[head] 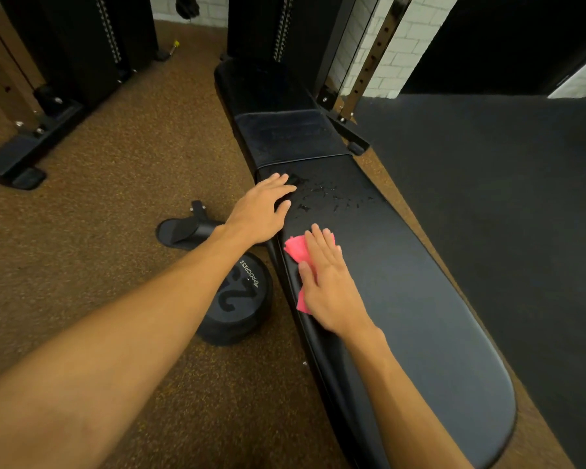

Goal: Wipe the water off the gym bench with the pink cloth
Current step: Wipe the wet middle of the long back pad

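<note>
Currently, right hand (332, 289) presses pink cloth (296, 250) flat, fingers straight, at the left edge of the gym bench (420, 299); left hand (261, 211), fingers relaxed, rests beside water droplets (329, 198).

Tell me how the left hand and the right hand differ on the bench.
The left hand rests bare on the bench; the right hand presses the pink cloth flat under its palm. The left hand lies at the edge of the water; the right hand sits nearer the person, short of it. Both are open, fingers fairly straight, on the same bench.
</note>
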`<state>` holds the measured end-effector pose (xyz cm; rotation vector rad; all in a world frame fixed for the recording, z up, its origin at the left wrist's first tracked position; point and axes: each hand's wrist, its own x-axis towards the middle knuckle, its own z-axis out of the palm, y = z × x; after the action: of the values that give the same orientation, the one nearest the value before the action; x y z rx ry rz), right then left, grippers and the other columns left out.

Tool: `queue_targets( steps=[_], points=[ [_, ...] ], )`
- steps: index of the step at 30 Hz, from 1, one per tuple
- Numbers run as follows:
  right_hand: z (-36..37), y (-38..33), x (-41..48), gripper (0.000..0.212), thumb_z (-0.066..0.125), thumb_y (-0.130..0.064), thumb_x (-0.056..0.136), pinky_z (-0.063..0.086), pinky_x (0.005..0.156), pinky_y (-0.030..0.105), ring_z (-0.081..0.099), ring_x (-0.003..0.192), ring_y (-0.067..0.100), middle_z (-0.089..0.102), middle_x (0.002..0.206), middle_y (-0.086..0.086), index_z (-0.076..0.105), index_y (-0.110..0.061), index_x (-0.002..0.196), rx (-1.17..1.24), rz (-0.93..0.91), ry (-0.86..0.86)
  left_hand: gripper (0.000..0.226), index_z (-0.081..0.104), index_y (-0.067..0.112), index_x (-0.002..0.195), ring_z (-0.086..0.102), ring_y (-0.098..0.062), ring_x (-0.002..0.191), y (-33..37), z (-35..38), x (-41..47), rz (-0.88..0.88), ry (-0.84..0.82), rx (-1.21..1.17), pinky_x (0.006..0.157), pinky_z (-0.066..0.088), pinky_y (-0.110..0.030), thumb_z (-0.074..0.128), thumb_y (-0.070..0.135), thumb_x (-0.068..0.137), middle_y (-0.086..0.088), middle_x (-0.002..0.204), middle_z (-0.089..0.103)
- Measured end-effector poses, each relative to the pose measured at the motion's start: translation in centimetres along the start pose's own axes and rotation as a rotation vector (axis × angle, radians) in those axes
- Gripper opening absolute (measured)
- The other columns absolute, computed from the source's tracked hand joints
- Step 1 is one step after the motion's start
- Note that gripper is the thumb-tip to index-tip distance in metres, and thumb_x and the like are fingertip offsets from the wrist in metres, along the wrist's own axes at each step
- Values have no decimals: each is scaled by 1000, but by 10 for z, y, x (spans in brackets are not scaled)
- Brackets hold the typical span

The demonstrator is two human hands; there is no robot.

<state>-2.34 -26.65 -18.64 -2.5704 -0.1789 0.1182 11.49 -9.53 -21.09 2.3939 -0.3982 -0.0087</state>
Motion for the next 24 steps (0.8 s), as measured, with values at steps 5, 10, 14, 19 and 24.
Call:
queue_targets(
  steps=[5,10,14,19,24],
  points=[
    [-35,15,-18,56,50,-14,110,9,129,19,20,159,5,29,168,-15,38,-22,164,186,121,83,33,70,17,135,50,-20,141,12,-3,-31,68,123,-66,120,38,-39,59,16,104,-3,146,63],
    [-35,16,-34,53,63,-5,100,11,110,-4,41,148,15,52,159,-1,58,-15,151,14,58,47,24,76,23,120,57,-13,119,33,0,-63,181,120,-50,101,46,-41,62,25,100,9,121,72],
    [-18,3,-49,45,70,-9,100,19,103,-5,50,129,15,62,148,3,65,-12,144,44,53,151,25,77,27,118,54,-10,112,46,7,-72,223,82,10,95,40,-35,62,35,99,14,115,71],
    [-13,0,-65,34,79,-21,95,31,101,3,56,117,12,70,134,-5,77,-17,128,94,64,216,20,80,26,111,53,-11,110,51,15,-81,215,94,31,96,38,-36,67,33,98,14,114,70],
    [-38,31,-66,25,72,-12,97,37,101,9,55,112,8,73,119,-14,79,-25,116,128,204,429,26,79,24,117,58,-13,122,57,20,-97,207,140,-1,113,33,-35,66,33,97,12,125,70]
  ],
)
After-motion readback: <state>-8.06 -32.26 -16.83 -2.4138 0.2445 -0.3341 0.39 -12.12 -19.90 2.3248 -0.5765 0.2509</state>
